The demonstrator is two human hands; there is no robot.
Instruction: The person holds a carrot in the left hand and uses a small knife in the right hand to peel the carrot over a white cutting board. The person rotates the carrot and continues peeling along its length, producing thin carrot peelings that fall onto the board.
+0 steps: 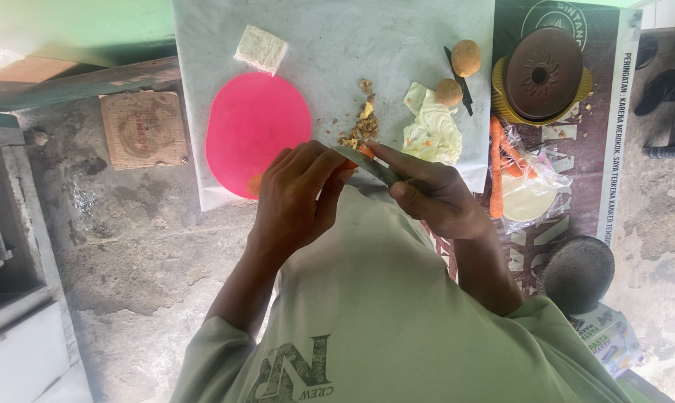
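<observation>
My left hand (296, 195) is closed around a small orange carrot piece (365, 151), of which only the tip shows. In my right hand (434, 194) is a knife (367, 163), its grey blade laid against that carrot tip. Both hands hover over the near edge of a white sheet (330, 37). A pile of brown peelings (361, 128) lies just beyond the hands. A round pink cutting board (257, 123) sits to the left of them.
Two potatoes (465, 57) (448, 92), a black-handled knife (460, 86), pale cabbage leaves (433, 123) and a white block (261, 49) lie on the sheet. At right are whole carrots (495, 164), a plastic bag (530, 195), a lidded yellow pot (543, 73) and a stone mortar (578, 273). A wooden board (143, 128) lies left.
</observation>
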